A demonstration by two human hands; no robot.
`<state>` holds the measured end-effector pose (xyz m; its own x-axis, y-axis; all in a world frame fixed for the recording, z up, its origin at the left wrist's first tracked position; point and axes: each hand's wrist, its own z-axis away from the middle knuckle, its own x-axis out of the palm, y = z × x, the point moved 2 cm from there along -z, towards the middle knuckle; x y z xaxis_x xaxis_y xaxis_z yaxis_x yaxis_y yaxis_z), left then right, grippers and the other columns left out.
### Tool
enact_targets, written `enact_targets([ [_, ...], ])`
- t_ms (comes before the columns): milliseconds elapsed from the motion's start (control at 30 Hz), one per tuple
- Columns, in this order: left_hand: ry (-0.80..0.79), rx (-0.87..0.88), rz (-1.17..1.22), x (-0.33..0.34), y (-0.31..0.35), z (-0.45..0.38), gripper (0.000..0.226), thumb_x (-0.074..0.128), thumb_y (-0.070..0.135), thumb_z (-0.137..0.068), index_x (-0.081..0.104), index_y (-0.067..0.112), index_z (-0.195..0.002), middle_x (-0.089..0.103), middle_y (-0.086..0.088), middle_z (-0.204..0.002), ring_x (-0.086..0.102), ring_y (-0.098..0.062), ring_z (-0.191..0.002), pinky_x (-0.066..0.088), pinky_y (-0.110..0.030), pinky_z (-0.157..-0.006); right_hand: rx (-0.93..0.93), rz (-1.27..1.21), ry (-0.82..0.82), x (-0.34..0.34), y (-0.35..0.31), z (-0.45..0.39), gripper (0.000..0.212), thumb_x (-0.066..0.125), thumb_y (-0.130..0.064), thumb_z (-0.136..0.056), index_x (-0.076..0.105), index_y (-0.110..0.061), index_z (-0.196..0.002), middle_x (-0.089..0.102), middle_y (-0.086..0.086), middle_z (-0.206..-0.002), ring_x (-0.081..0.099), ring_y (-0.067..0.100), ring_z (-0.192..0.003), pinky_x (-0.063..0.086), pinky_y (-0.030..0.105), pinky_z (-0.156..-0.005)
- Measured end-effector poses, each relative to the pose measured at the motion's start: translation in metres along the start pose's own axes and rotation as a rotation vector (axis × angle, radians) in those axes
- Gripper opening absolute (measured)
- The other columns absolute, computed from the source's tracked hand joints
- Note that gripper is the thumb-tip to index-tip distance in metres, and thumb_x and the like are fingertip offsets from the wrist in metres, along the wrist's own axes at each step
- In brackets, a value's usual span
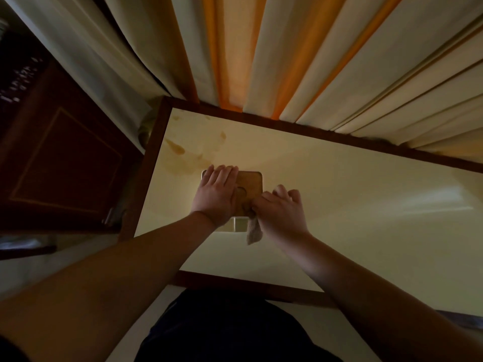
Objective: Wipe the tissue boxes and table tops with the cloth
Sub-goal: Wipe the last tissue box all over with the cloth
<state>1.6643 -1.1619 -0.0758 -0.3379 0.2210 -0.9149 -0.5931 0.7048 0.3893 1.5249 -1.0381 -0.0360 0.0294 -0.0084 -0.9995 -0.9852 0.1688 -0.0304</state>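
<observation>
While the left hand point(218, 195) lies flat with straight fingers on the square tan tissue box point(249, 185) at the left part of the cream, dark-wood-edged table top point(352, 205), the right hand point(281, 211) clenches a crumpled grey cloth point(254, 232) against the box's near right corner.
</observation>
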Motion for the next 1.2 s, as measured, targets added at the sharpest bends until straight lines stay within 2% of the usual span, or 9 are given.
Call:
enact_targets([
  [200,0.025,0.008,0.009,0.000,0.000,0.000,0.056,0.034,0.034,-0.102,0.055,0.002,-0.143,0.060,-0.016,-0.138,0.055,-0.037,-0.128,0.033,-0.054,-0.119,0.089,-0.068,-0.042,-0.012,0.002,-0.045,0.016,0.077,-0.029,-0.071,0.066,-0.025,-0.083,0.068,-0.008,-0.089,0.056,0.032,-0.100,0.041,0.043,-0.082],
  [400,0.051,0.013,0.008,0.000,0.001,0.001,0.056,0.033,0.035,-0.103,0.057,0.002,-0.140,0.061,-0.016,-0.134,0.056,-0.037,-0.124,0.035,-0.054,-0.116,0.136,-0.072,-0.060,-0.009,0.004,-0.059,0.016,0.060,-0.020,-0.094,0.070,-0.023,-0.106,0.071,-0.004,-0.105,0.056,0.033,-0.109,0.040,0.045,-0.085],
  [500,0.056,0.004,0.002,0.000,0.001,0.001,0.056,0.033,0.034,-0.103,0.057,0.002,-0.140,0.062,-0.016,-0.134,0.056,-0.037,-0.124,0.035,-0.055,-0.117,0.131,-0.088,-0.072,-0.015,0.002,-0.051,0.008,0.071,-0.022,-0.084,0.066,-0.022,-0.091,0.068,-0.003,-0.092,0.056,0.034,-0.103,0.039,0.044,-0.082],
  [633,0.040,0.001,-0.003,-0.001,0.002,0.001,0.056,0.034,0.034,-0.102,0.056,0.001,-0.141,0.060,-0.017,-0.135,0.056,-0.038,-0.125,0.035,-0.055,-0.117,0.111,-0.081,-0.157,-0.012,-0.006,-0.024,0.040,0.088,-0.029,-0.068,0.047,-0.029,-0.071,0.060,-0.010,-0.077,0.055,0.028,-0.096,0.031,0.041,-0.080],
  [733,0.029,0.002,0.000,0.000,0.001,0.002,0.055,0.035,0.033,-0.102,0.054,0.001,-0.143,0.059,-0.017,-0.137,0.054,-0.038,-0.127,0.035,-0.056,-0.118,0.038,-0.044,-0.174,-0.005,-0.007,-0.001,0.019,0.076,-0.032,-0.083,0.058,-0.029,-0.078,0.060,-0.012,-0.081,0.052,0.022,-0.098,0.025,0.040,-0.078],
  [867,0.019,0.008,-0.011,0.002,-0.001,0.001,0.055,0.034,0.033,-0.104,0.052,0.001,-0.144,0.058,-0.017,-0.137,0.054,-0.037,-0.127,0.034,-0.056,-0.118,-0.006,-0.045,-0.109,-0.004,-0.010,0.008,0.015,0.081,-0.028,-0.078,0.067,-0.030,-0.079,0.064,-0.010,-0.080,0.054,0.023,-0.091,0.029,0.039,-0.076],
  [933,0.027,0.007,0.002,0.001,-0.001,0.001,0.054,0.035,0.031,-0.103,0.053,0.001,-0.144,0.058,-0.017,-0.136,0.054,-0.037,-0.126,0.034,-0.056,-0.118,0.003,-0.018,-0.148,-0.008,-0.009,0.001,0.004,0.067,-0.031,-0.086,0.067,-0.031,-0.083,0.065,-0.012,-0.084,0.051,0.022,-0.098,0.027,0.040,-0.080],
  [1000,0.036,0.007,0.012,0.001,0.000,0.000,0.053,0.036,0.030,-0.103,0.054,0.001,-0.143,0.059,-0.016,-0.136,0.054,-0.037,-0.126,0.034,-0.055,-0.118,0.054,-0.031,-0.181,-0.012,-0.007,-0.010,0.014,0.053,-0.033,-0.092,0.064,-0.030,-0.085,0.065,-0.013,-0.088,0.049,0.023,-0.106,0.028,0.043,-0.085],
  [1200,0.069,0.004,0.031,0.001,0.000,0.000,0.051,0.036,0.031,-0.104,0.058,0.003,-0.140,0.062,-0.015,-0.134,0.056,-0.036,-0.125,0.035,-0.054,-0.118,0.083,-0.052,-0.180,-0.018,0.001,-0.054,0.011,0.067,-0.031,-0.087,0.066,-0.027,-0.097,0.069,-0.010,-0.100,0.051,0.028,-0.114,0.030,0.045,-0.091],
])
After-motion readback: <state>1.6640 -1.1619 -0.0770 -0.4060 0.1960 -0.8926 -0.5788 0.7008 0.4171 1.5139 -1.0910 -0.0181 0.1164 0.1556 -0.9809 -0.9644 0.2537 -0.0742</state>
